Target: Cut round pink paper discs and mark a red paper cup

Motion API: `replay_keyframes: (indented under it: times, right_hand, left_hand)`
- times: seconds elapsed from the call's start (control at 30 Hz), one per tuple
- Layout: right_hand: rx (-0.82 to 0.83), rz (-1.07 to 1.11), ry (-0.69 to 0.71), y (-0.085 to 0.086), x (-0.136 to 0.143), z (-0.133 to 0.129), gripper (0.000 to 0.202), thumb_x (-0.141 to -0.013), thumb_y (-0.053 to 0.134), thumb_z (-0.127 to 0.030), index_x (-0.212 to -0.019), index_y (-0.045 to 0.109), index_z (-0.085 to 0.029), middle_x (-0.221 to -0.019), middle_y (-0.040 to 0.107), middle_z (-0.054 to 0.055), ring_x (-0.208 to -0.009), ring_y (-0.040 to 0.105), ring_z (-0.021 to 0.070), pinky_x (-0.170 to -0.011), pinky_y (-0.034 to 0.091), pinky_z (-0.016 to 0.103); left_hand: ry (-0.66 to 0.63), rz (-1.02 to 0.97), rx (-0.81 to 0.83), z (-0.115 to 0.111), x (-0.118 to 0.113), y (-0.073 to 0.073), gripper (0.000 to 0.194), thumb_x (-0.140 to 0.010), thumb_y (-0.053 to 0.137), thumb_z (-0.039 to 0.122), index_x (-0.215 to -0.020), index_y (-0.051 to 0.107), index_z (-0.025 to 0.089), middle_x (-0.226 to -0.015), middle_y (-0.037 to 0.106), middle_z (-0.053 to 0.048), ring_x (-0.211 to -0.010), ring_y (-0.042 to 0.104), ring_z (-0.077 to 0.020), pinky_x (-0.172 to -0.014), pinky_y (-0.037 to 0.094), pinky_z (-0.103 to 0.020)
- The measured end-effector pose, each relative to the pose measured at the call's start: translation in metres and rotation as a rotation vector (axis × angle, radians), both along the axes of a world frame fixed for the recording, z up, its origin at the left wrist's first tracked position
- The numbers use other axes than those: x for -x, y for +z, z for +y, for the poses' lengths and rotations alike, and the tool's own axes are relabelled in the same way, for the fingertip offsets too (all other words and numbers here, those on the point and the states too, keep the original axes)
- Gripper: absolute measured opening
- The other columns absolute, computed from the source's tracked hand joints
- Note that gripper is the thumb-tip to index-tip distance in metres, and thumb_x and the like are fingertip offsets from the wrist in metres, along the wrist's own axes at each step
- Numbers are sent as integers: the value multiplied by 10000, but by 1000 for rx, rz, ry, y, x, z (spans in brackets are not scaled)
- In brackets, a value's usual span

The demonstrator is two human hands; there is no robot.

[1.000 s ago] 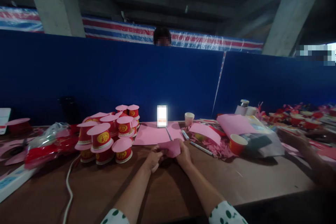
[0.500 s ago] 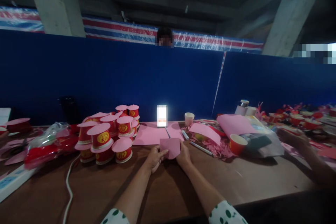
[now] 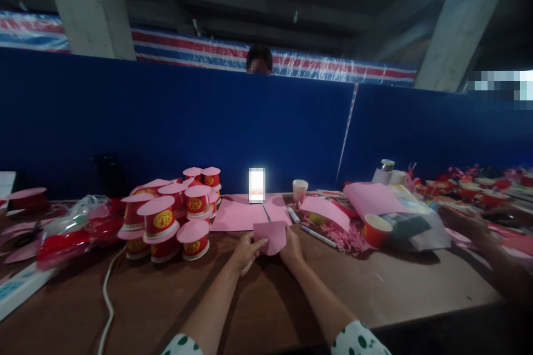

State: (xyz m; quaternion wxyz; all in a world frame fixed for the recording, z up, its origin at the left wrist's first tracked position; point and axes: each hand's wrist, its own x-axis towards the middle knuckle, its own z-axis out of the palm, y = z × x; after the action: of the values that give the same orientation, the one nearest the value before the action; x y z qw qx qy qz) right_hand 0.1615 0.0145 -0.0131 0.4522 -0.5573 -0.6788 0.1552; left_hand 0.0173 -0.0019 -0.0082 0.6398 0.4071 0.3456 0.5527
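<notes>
My left hand [image 3: 246, 254] pinches a small piece of pink paper [image 3: 270, 238], its thumb lying on the front near the left edge. At the paper's right edge is my right hand [image 3: 293, 247], closed, with its fingers mostly hidden behind the paper. From behind the top edge a thin dark strip [image 3: 266, 212], perhaps a blade, points up and away; I cannot tell whether my right hand holds it. Beyond it, a larger pink sheet [image 3: 233, 213] lies flat on the table, with a bright phone-like screen [image 3: 257, 186] standing at its back.
Stacked red cups with pink discs [image 3: 160, 219] stand to the left, near a white cable [image 3: 107, 294] and a power strip [image 3: 25, 288]. Rightward are markers [image 3: 318, 236], a paper cup [image 3: 377, 230] and pink scraps. A co-worker's hand [image 3: 462, 219] shows at far right; another person's head rises behind the blue partition.
The small pink paper has dipped slightly, and its top edge now looks tilted and curved at the right. Both my hands stay in nearly the same place.
</notes>
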Motion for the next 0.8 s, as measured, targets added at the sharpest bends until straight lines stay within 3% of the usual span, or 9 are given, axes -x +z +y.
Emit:
replay_keyframes:
  times: [0.2,0.47,0.67,0.8]
  right_hand:
    - [-3,33,24,-2,0,0,322,-692,591,-328,-972,573,-171,-741,692,57,-634,635,194,-509,424,216]
    - [-33,91,55,-5,-1,1,262,-691,587,-291,-934,578,-193,-746,691,53,-651,634,202,-526,446,229]
    - [-54,120,95,-7,-3,0,335,-654,622,-289,-971,570,-193,-751,689,39,-651,628,195,-533,458,227]
    - [-66,135,97,-6,-3,-1,307,-660,612,-295,-943,576,-184,-730,680,41,-627,620,191,-522,454,228]
  left_hand:
    - [-23,-21,-16,1,0,-1,356,-528,779,250,-829,650,109,-713,673,-58,-614,597,-111,-578,444,-209]
    - [0,19,4,1,-1,-2,340,-494,792,267,-753,655,96,-657,661,-59,-559,579,-116,-570,438,-233]
    - [17,34,3,-1,-2,1,296,-490,792,250,-695,642,97,-607,635,-31,-505,539,-91,-518,413,-212]
    - [-12,15,-1,-2,-2,3,291,-511,781,246,-721,642,102,-641,646,-39,-555,572,-114,-606,462,-260]
